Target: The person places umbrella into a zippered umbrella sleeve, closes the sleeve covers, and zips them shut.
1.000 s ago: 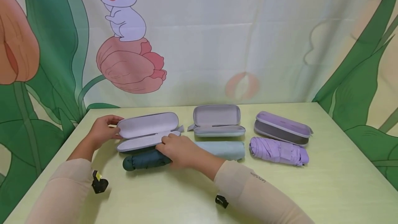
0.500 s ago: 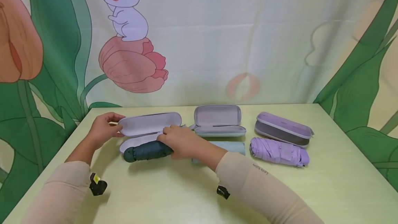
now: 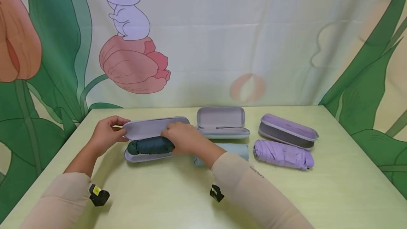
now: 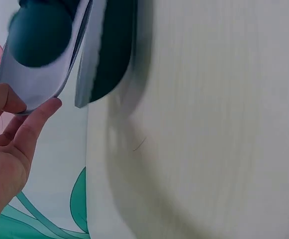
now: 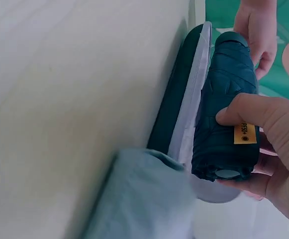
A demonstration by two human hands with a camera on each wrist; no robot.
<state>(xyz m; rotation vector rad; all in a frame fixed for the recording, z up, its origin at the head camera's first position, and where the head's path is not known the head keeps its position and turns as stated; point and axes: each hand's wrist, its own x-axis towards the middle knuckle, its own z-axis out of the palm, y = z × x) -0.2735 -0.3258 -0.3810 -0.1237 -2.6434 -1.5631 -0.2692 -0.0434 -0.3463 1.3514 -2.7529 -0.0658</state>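
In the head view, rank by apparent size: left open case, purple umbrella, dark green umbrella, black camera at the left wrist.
1. Left open case: largest outline, though partly hidden.
2. Purple umbrella and dark green umbrella: unranked, since the right hand covers part of the latter.
3. Black camera: clearly smallest.

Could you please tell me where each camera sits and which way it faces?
Head: worn on the head, facing forward and down at the table and printed backdrop; sleeves, left hand and right hand show.
Left wrist: on the left wrist, facing one end of the open case; only the left hand shows.
Right wrist: on the right wrist, facing the dark green umbrella; the right hand shows close, the left hand beyond.
Shared: both wrist views show the left hand, dark green umbrella and open case.
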